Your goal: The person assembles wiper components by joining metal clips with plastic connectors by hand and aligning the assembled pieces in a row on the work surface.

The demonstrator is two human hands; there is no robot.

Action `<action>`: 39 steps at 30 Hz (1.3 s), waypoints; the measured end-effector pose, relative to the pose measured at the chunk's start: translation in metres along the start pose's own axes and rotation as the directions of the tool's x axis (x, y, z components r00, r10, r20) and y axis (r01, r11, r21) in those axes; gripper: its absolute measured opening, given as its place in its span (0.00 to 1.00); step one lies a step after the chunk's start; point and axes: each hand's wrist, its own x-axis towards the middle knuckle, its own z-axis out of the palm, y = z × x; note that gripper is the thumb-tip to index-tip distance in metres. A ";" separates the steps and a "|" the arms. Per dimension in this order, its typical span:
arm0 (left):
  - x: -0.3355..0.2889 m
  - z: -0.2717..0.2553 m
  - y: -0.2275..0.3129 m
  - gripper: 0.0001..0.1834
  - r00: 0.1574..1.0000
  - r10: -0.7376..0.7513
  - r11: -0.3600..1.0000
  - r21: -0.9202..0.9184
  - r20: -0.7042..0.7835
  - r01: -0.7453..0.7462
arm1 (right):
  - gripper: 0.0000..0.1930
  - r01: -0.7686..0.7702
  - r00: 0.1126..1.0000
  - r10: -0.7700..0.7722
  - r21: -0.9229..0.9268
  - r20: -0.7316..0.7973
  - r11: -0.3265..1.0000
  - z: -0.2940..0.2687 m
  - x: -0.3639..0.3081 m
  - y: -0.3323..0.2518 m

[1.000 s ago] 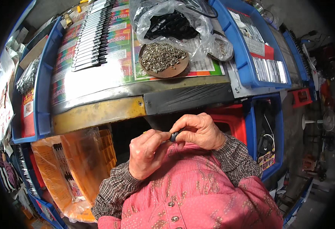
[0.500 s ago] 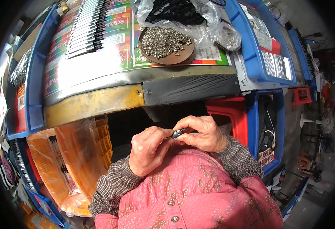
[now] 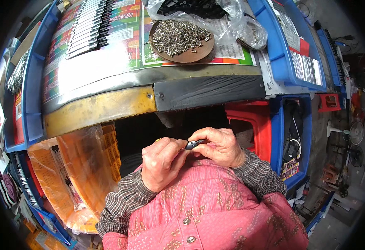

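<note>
Close in front of my body, both hands pinch a small dark piece [image 3: 191,145] with light metallic spots on its face. My left hand [image 3: 161,161] is closed on its left end between thumb and fingers. My right hand [image 3: 220,146] grips its right end, where a thin black part sticks out toward the fingers. Its exact kind is too small to tell. Beyond the hands, on the bench, a round brown dish [image 3: 196,57] holds a heap of small silver rivet-like pins [image 3: 172,36].
Left on the bench lies a row of flat metal strips with black ends [image 3: 84,35]. Black parts fill a clear plastic bag [image 3: 232,29] behind the dish. Blue trays [image 3: 282,66] stand right, a red stool [image 3: 262,129] below, and a plastic-lined orange crate [image 3: 86,166] at left.
The dark piece has tilted slightly, and more of its spotted face shows between my fingers. Both hands keep their pinch. The view has shifted a little, so the bench sits slightly higher.
</note>
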 end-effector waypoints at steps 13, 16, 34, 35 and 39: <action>-0.001 0.005 0.001 0.13 1.000 -0.001 1.000 0.027 -0.021 0.002 | 0.10 0.002 0.998 -0.001 0.018 -0.063 1.000 0.004 -0.006 0.006; 0.002 0.004 -0.001 0.13 1.000 0.015 0.999 0.034 -0.009 -0.014 | 0.10 0.029 0.997 -0.030 -0.005 -0.072 1.000 0.003 -0.005 0.006; 0.005 0.005 -0.006 0.13 0.998 0.046 0.999 0.016 -0.033 -0.045 | 0.09 0.010 0.999 -0.008 0.031 -0.053 0.999 0.000 -0.001 0.005; 0.006 0.005 -0.007 0.13 0.998 0.055 0.998 -0.001 -0.017 -0.055 | 0.09 0.014 0.999 -0.013 0.046 -0.032 0.999 0.000 -0.001 0.005; 0.006 0.001 -0.007 0.13 0.998 0.065 0.998 0.017 0.007 -0.065 | 0.08 -0.001 1.000 0.002 0.075 -0.014 0.997 0.001 0.000 0.004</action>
